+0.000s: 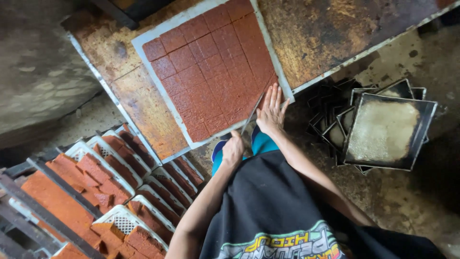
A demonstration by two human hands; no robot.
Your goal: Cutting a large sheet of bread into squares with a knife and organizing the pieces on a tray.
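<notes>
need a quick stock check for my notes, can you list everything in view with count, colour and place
cake slab: one, reddish brown, scored into many squares, on the white board
white board: one, under the slab, on the table
table: one, rusty brown metal top, upper part of view
knife: one, thin metal blade, at the slab's near edge
white crates: several, holding reddish brown cake pieces, lower left
baking trays: a stack, dark metal, exact count unclear, on the floor at right
left hand: gripping the knife handle, near the board's edge
right hand: flat, fingers spread on the slab's near corner
</notes>
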